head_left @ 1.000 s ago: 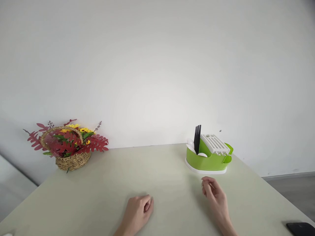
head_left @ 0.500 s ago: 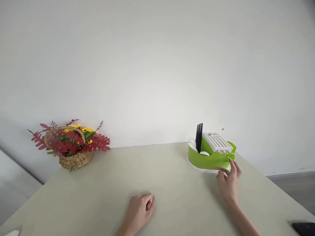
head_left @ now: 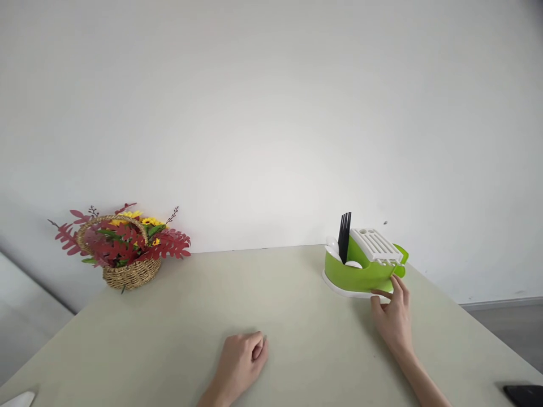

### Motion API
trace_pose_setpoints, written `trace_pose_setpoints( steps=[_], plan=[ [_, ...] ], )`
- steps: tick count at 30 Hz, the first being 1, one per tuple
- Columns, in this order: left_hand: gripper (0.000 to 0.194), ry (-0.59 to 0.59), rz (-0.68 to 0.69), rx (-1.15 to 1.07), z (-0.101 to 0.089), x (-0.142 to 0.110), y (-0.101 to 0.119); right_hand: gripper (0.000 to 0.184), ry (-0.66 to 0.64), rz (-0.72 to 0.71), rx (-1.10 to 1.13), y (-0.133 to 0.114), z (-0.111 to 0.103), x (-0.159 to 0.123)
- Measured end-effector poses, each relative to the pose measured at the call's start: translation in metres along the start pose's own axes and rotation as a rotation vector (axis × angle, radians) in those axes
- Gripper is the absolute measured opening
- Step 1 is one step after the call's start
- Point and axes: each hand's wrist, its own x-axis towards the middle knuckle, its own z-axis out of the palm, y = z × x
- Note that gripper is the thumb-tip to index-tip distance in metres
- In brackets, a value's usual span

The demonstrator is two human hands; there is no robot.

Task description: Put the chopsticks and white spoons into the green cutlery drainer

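Note:
At the right side of the table stands a green utensil holder (head_left: 358, 278) with a white slotted top (head_left: 376, 245) and a white base. Black chopsticks (head_left: 344, 240) stand upright in its left part, among white spoons (head_left: 333, 251). My right hand (head_left: 392, 317) is at the holder's front right corner, its fingers apart and reaching to the green side. The fingertips seem to touch it, though contact is hard to make out. Curled into a loose fist, my left hand (head_left: 242, 360) rests on the table at the front middle, holding nothing.
A wicker basket (head_left: 131, 275) of red leaves and yellow flowers stands on the left of the pale table (head_left: 271, 299). A black phone-like object (head_left: 524, 394) lies at the right front edge. Part of a white object (head_left: 22, 399) shows at the lower left. The wall rises behind.
My right hand has moved forward and right to the holder's front corner, and its fingers have spread. My left hand stays put. The view has shifted slightly.

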Motion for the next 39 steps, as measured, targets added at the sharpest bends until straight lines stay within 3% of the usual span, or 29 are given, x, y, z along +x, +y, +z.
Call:
trace_pose_setpoints(
  steps=[31, 39],
  plan=[
    [0.038, 0.041, -0.017, -0.081, 0.002, 0.012, 0.027, 0.071, -0.046, -0.010, -0.024, 0.004, -0.012, 0.012],
    [0.037, 0.013, -0.003, -0.040, 0.006, 0.012, 0.023, 0.071, -0.050, 0.003, -0.024, 0.005, -0.013, 0.012]
  ],
)
